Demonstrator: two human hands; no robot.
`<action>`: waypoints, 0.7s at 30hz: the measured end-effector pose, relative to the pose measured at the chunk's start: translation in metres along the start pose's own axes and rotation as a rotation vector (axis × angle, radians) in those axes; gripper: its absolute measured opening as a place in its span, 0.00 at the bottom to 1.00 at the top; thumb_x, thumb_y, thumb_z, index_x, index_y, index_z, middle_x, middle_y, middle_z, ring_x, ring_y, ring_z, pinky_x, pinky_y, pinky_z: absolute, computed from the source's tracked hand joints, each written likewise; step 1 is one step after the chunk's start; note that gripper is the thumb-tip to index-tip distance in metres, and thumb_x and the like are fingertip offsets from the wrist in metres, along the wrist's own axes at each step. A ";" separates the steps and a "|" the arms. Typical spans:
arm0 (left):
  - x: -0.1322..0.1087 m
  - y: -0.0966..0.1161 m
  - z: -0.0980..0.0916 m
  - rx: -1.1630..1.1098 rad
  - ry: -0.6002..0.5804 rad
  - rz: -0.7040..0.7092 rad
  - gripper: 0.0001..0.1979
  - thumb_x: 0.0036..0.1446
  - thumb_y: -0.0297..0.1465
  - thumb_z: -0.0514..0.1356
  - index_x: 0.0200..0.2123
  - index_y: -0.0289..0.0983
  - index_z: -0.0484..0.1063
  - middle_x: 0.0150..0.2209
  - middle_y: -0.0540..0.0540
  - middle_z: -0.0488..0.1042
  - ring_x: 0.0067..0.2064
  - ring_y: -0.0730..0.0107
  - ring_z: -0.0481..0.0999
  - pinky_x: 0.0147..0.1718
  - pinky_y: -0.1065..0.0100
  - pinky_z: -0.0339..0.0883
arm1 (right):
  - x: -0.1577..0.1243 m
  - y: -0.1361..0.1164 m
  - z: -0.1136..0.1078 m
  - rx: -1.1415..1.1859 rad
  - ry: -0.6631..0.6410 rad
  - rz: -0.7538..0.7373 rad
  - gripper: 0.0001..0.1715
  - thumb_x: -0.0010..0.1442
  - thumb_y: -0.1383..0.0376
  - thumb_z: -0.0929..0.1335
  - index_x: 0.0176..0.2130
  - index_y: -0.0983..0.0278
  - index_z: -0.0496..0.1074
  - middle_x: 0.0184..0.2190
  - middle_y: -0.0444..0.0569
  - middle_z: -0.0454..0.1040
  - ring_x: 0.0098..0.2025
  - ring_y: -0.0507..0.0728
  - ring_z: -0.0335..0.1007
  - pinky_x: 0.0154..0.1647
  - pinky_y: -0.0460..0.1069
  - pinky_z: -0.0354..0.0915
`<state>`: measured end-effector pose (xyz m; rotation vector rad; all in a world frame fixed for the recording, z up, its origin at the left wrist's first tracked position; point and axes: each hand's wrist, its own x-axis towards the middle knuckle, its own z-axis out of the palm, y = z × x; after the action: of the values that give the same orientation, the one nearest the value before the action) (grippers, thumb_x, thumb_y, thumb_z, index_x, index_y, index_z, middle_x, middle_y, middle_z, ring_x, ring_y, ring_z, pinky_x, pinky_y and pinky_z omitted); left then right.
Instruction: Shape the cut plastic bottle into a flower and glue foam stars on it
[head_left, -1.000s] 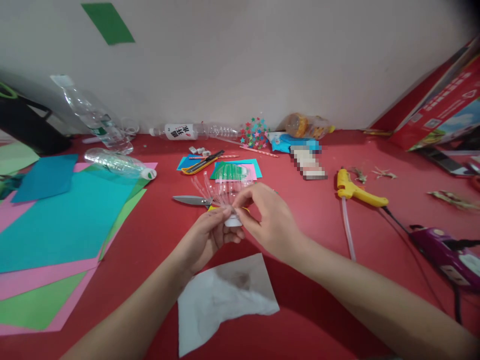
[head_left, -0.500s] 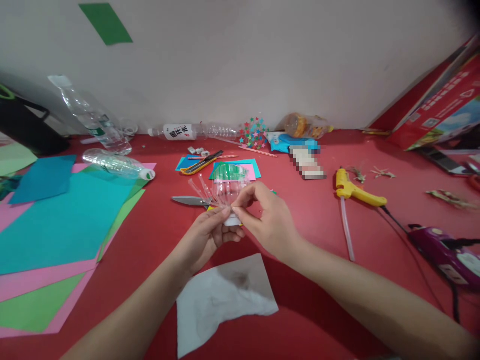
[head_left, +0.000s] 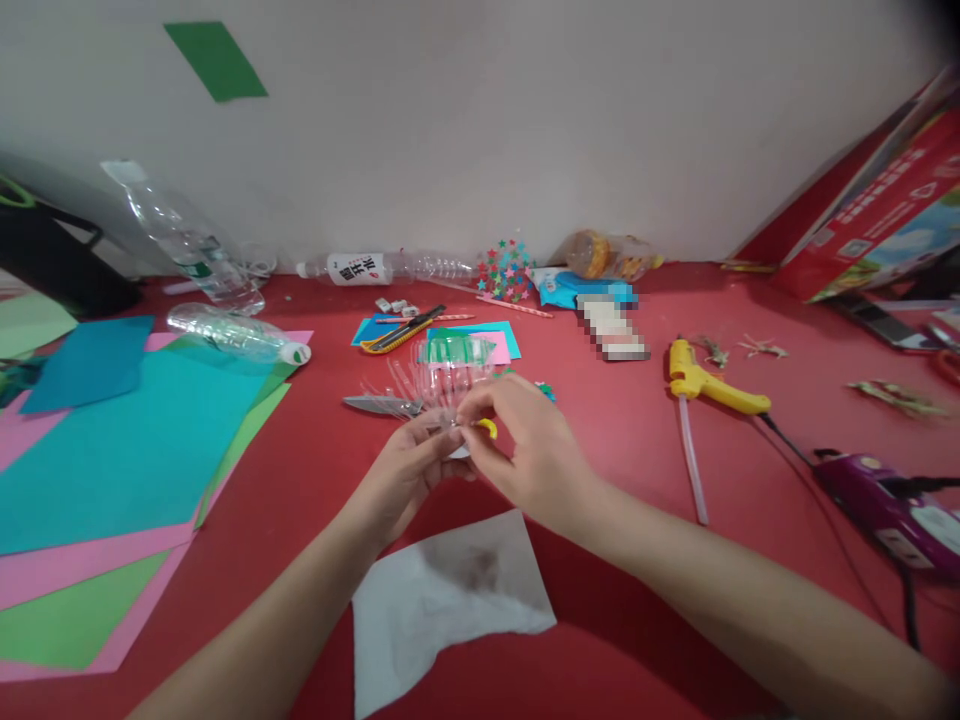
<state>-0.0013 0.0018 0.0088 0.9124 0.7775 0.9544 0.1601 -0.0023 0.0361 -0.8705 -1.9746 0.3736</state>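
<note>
In the head view a clear plastic bottle piece (head_left: 448, 383), cut into thin strips that fan outward, is held above the table. My left hand (head_left: 405, 468) is closed around its lower end, where a bit of white, apparently the cap (head_left: 460, 453), shows. With thumb and forefinger my right hand (head_left: 536, 445) pinches at the base of the strips; the exact spot is hidden. Behind the hands lie scissors (head_left: 381, 405), their yellow handle partly covered. Below them a torn white paper sheet (head_left: 442, 600) lies on the red table (head_left: 622, 620).
Coloured paper sheets (head_left: 135, 440) cover the left side. Clear bottles (head_left: 225, 333) lie at the back left, and a utility knife (head_left: 403, 330) behind the scissors. On the right are a yellow glue gun (head_left: 705, 385) and a purple power strip (head_left: 885, 510) with its cord.
Both hands and the bottle piece have shifted slightly left. The strips spread differently, the white end is more covered, and more of the scissors' yellow handle shows.
</note>
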 end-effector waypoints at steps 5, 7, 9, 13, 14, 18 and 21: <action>-0.001 0.002 0.000 0.032 0.001 -0.018 0.10 0.54 0.34 0.65 0.39 0.35 0.78 0.31 0.47 0.76 0.30 0.71 0.74 0.31 0.71 0.71 | 0.006 0.001 -0.018 -0.020 0.027 0.014 0.08 0.60 0.74 0.63 0.38 0.62 0.67 0.35 0.46 0.73 0.39 0.54 0.68 0.42 0.50 0.64; -0.002 0.002 0.000 0.033 0.002 -0.047 0.12 0.53 0.35 0.67 0.39 0.35 0.78 0.31 0.46 0.77 0.30 0.71 0.75 0.29 0.72 0.70 | 0.012 0.003 -0.029 -0.026 0.094 0.051 0.07 0.60 0.73 0.63 0.37 0.62 0.67 0.35 0.45 0.73 0.39 0.53 0.68 0.42 0.50 0.65; -0.003 0.002 0.000 0.026 0.005 -0.076 0.13 0.52 0.35 0.67 0.40 0.36 0.78 0.33 0.45 0.79 0.29 0.72 0.76 0.28 0.73 0.69 | 0.019 0.005 -0.039 -0.025 0.152 0.088 0.07 0.60 0.73 0.64 0.37 0.62 0.68 0.35 0.44 0.73 0.39 0.53 0.69 0.42 0.49 0.65; -0.002 0.002 0.000 0.038 -0.021 -0.110 0.16 0.50 0.36 0.68 0.41 0.35 0.79 0.34 0.43 0.80 0.28 0.72 0.76 0.27 0.74 0.69 | 0.028 0.009 -0.050 -0.034 0.136 0.105 0.07 0.59 0.72 0.66 0.37 0.61 0.70 0.38 0.44 0.74 0.42 0.54 0.69 0.46 0.50 0.65; -0.002 0.001 0.000 0.048 -0.031 -0.119 0.16 0.50 0.37 0.69 0.41 0.35 0.79 0.34 0.43 0.80 0.28 0.72 0.76 0.27 0.73 0.69 | 0.029 0.009 -0.051 -0.040 0.116 0.098 0.07 0.60 0.71 0.66 0.38 0.61 0.71 0.39 0.44 0.75 0.44 0.54 0.69 0.48 0.51 0.64; -0.003 0.001 0.002 0.091 -0.037 -0.156 0.18 0.49 0.37 0.69 0.42 0.35 0.78 0.35 0.42 0.80 0.27 0.72 0.76 0.28 0.72 0.70 | 0.029 0.012 -0.051 -0.051 0.032 0.085 0.06 0.61 0.69 0.67 0.39 0.61 0.72 0.43 0.46 0.75 0.49 0.55 0.68 0.52 0.52 0.63; -0.004 0.001 0.005 0.108 -0.032 -0.177 0.18 0.48 0.37 0.70 0.41 0.34 0.77 0.34 0.43 0.80 0.27 0.72 0.76 0.28 0.72 0.70 | 0.028 0.013 -0.050 -0.047 -0.019 0.098 0.05 0.62 0.68 0.67 0.38 0.62 0.73 0.44 0.47 0.75 0.50 0.56 0.67 0.54 0.52 0.62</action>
<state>0.0013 -0.0031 0.0120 0.9339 0.8737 0.7470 0.1982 0.0230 0.0730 -0.9997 -1.9691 0.3945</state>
